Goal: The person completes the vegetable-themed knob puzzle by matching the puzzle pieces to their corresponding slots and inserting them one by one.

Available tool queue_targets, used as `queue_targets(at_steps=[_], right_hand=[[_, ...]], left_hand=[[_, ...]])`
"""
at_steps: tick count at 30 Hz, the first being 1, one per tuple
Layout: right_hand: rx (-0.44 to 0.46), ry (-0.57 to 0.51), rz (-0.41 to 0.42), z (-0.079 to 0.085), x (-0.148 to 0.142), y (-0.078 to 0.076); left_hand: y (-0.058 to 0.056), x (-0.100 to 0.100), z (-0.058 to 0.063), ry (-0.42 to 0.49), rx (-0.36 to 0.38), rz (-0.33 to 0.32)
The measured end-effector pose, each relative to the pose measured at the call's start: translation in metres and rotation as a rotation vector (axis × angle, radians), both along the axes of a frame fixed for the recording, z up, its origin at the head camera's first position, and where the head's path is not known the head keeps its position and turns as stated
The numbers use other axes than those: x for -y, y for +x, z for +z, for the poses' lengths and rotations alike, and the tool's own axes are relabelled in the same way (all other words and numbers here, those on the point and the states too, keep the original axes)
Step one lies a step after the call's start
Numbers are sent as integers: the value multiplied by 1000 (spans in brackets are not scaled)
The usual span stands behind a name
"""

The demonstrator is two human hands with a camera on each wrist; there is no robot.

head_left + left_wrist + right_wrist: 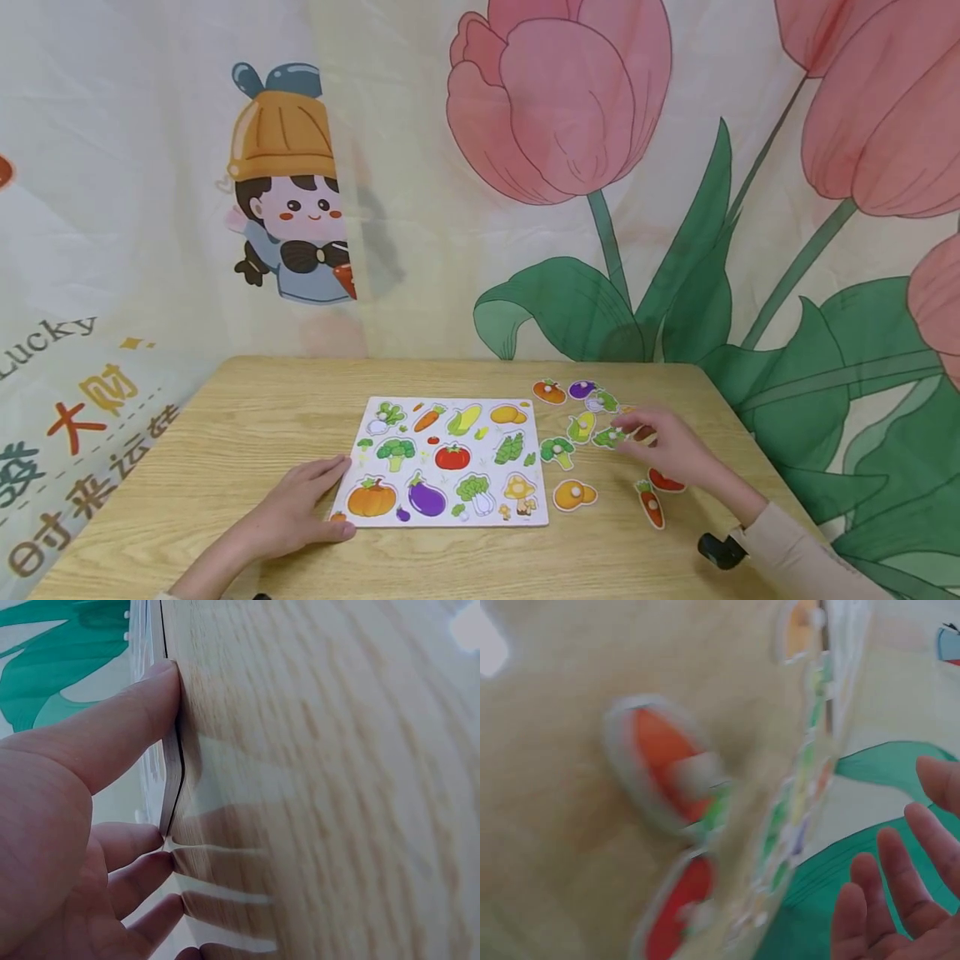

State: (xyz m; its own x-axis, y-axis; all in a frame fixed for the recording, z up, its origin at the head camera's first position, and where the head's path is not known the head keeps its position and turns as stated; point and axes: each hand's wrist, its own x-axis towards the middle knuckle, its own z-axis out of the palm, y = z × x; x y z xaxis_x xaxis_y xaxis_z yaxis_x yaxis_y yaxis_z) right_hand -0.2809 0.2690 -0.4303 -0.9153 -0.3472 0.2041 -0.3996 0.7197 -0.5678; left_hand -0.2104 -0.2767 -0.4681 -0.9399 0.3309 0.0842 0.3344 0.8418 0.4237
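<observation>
A white puzzle board (405, 522) printed with vegetables lies on the table. My left hand (303, 510) rests at its near left corner, thumb along the near edge and fingertips against the left edge. In the left wrist view the thumb (142, 705) touches the board's side. My right hand (667, 446) hovers over the loose pieces, fingers spread and holding nothing. Its fingertips overlap a green leafy piece (606, 437) in the head view. Below the hand lie a carrot piece (651, 504) and a partly covered tomato piece (666, 481). White knobs show on these pieces.
Right of the board lie a broccoli piece (557, 452), a corn piece (581, 427), a yellow-orange piece (574, 495), a pumpkin piece (550, 392) and an eggplant piece (581, 389). A printed curtain (420, 250) hangs behind the wooden table (285, 400).
</observation>
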Motion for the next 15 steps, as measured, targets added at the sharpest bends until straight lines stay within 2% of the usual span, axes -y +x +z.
queue_targets(at_steps=[7, 15], right_hand=[[83, -18, 50, -15, -31, 18], [161, -9, 78, -32, -52, 34]], left_hand=[[2, 1, -1, 7, -25, -15], [-3, 0, 0, 7, -3, -14]])
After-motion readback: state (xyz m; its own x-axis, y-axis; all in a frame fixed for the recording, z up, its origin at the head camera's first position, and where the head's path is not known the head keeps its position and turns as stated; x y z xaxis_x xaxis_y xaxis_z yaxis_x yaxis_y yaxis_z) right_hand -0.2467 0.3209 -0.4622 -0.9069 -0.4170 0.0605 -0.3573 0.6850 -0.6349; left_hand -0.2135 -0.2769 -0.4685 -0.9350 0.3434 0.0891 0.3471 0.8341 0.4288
